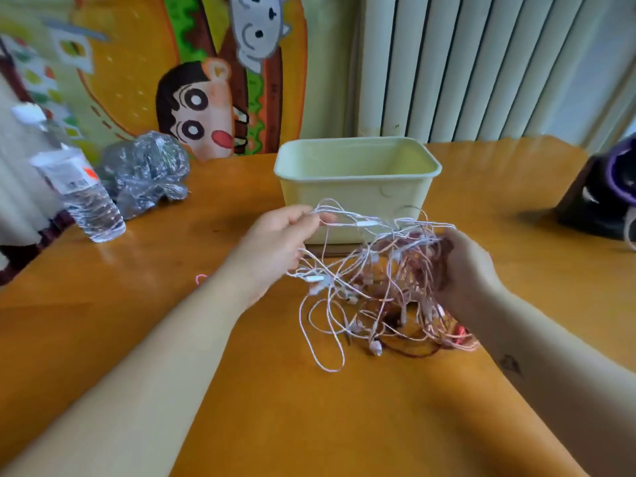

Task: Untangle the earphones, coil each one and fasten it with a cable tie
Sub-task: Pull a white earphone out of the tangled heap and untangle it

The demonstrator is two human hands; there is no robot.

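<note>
Though tangled, earphones [375,280] in both hands [275,242] [464,270]

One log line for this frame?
stage: untangling | left hand: pinches white cable | right hand: grips tangle | bin: behind tangle

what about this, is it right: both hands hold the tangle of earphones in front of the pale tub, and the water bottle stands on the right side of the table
Not quite. In the head view the water bottle stands on the left side of the table. The rest holds: left hand and right hand hold the tangle of earphones in front of the pale tub.
</note>
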